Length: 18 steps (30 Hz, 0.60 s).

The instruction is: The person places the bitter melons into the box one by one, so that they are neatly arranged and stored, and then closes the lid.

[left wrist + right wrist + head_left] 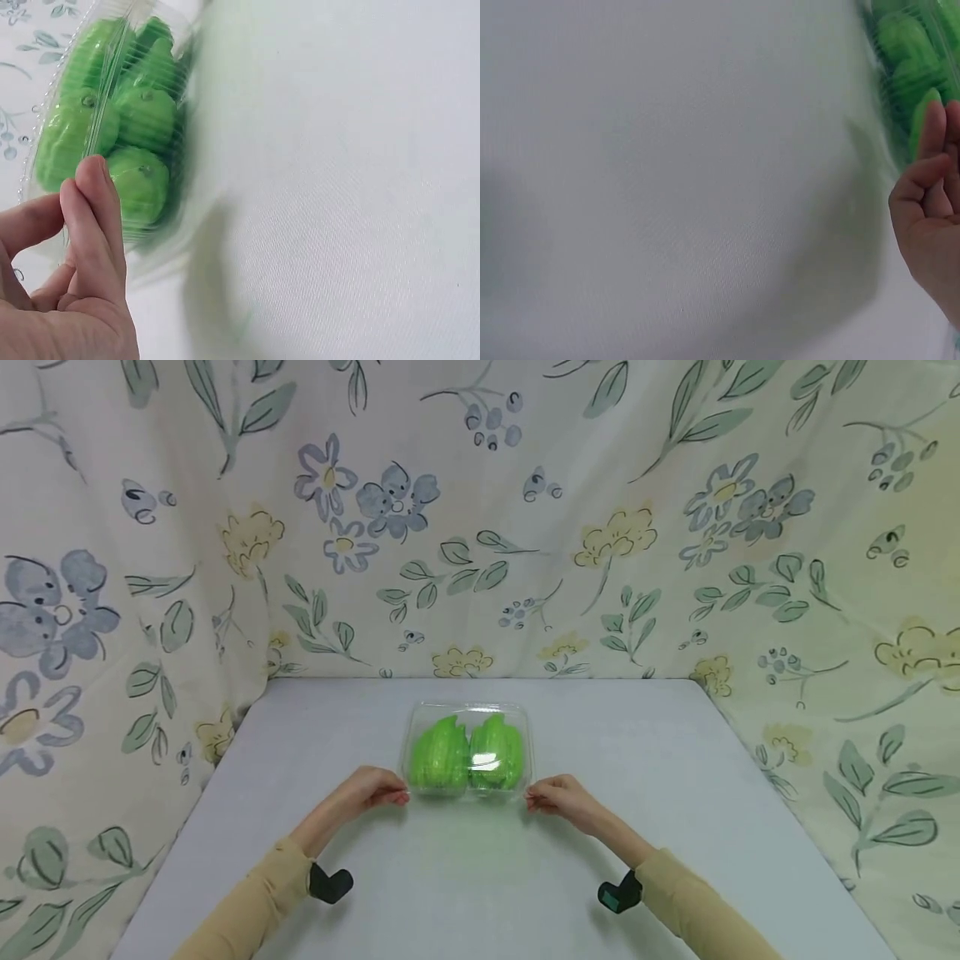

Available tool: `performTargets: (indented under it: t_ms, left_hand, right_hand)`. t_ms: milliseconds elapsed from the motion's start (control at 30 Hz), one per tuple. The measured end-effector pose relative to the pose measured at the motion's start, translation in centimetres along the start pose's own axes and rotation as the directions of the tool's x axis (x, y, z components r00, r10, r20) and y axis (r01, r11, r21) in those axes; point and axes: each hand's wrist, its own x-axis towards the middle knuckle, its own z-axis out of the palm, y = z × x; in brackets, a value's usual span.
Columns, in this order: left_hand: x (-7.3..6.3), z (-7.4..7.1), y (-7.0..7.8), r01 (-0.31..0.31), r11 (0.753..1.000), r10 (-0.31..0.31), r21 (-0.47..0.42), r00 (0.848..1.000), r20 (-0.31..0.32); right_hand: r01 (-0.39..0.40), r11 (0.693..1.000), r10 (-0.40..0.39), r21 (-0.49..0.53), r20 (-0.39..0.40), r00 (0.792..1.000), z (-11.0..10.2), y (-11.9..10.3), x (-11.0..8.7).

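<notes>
A clear plastic clamshell box (467,709) lies on the table with its lid down. Inside are several bright green, lumpy, ribbed pieces (439,758), seen through ridged side walls. At the box's near left corner, my left hand (377,787) pinches the rim between thumb and fingers. The left wrist view shows those fingertips (91,171) right at the rim seam. My right hand (561,798) pinches the near right corner, its fingers curled; the right wrist view shows only part of that hand at the frame's edge.
A white table (480,893) with a fine-textured surface extends around the box. Floral cloth (480,527) hangs behind it and along both sides. Black wrist-worn devices (330,883) sit under both forearms, by the tan sleeves (247,897).
</notes>
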Motion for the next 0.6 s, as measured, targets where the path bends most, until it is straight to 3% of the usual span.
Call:
performTargets:
  t_ms: [167, 300, 400, 467, 533, 600]
  left_hand:
    - [-0.2, 0.0, 0.0, 0.012, 1.0, -0.012, -0.004, 1.0, 0.022]
    - [-0.3, -0.7, -0.1, 0.01, 1.0, -0.011, 0.009, 0.993, 0.117]
    - [-0.3, -1.4, -0.2, 0.029, 1.0, -0.03, 0.01, 0.978, 0.207]
    - [-0.3, -2.1, 0.0, 0.064, 0.997, -0.075, 0.051, 0.966, 0.248]
    - [-0.4, -3.1, 0.4, 0.086, 0.987, -0.117, 0.134, 0.963, 0.244]
    - [-0.3, -4.3, 1.0, 0.063, 0.963, -0.112, 0.262, 0.978, 0.175]
  right_hand:
    - [-0.03, 0.999, 0.03, 0.04, -0.003, 1.0, -0.2, 0.0, -0.1]
    - [-0.085, 0.994, 0.082, 0.066, 0.049, 0.995, -0.6, 0.1, -0.2]
    - [-0.121, 0.992, 0.118, 0.045, 0.064, 0.991, -1.1, 0.2, -0.2]
    - [-0.141, 0.99, 0.139, 0.026, 0.054, 0.989, -1.5, 0.1, -0.3]
    - [-0.16, 0.987, 0.16, 0.012, 0.008, 0.987, -2.2, -0.2, -0.3]
    - [-0.169, 0.986, 0.169, 0.007, -0.088, 0.982, -3.2, -0.9, -0.2]
